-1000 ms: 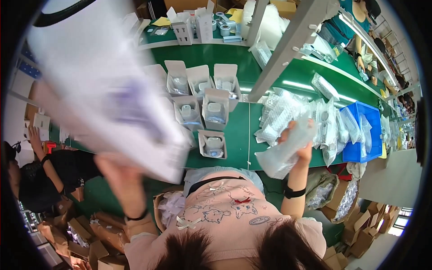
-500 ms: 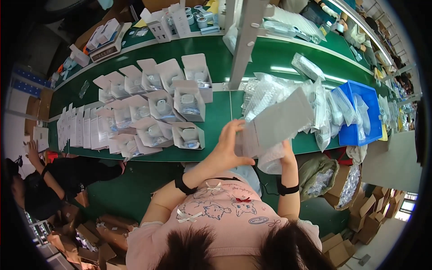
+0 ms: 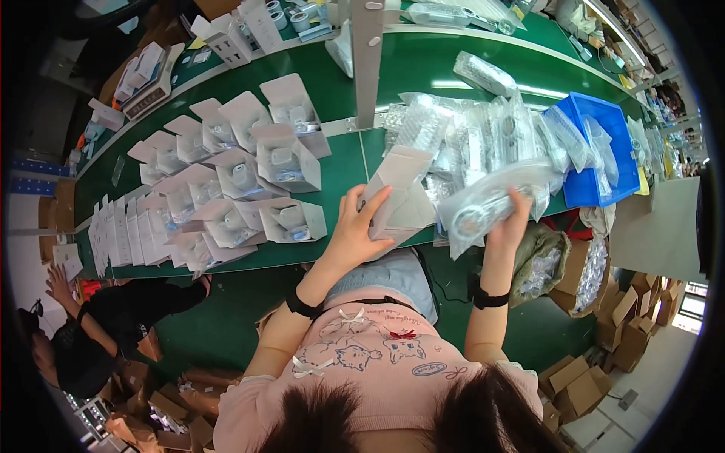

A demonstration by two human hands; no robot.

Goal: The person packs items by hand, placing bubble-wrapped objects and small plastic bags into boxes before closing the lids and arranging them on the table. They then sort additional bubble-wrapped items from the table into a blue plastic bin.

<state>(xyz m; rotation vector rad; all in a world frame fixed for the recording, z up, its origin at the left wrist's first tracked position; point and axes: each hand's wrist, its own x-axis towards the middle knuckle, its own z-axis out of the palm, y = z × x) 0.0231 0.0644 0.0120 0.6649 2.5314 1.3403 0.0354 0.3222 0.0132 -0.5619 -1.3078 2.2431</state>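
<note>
A white box point(image 3: 408, 208) is held above the near edge of the table, left of the blue bin point(image 3: 624, 181) and nearer the person than it. Its long axis runs away from the person, tipped a little rightward, with a flap point(image 3: 409, 161) jutting from the far end; whether that end is open cannot be told. The left hand point(image 3: 353, 230) grips it from the side away from the bin, partly curled, fingers over the upper side and thumb along the near one.

Between box and bin, a clear plastic pouch point(image 3: 495, 198) slants: one end points down toward the person, the other up toward the bin. Something coiled and pale shows inside its lower end. The right hand point(image 3: 513, 220) is closed around its bin-ward side.

Bubble-wrap pouches point(image 3: 472, 128) heap directly left of the bin, most with their long axes pointing away from the person. Further left of it stands a grey post point(image 3: 368, 68), then rows of open white cartons point(image 3: 289, 162) on the green table point(image 3: 340, 158).
</note>
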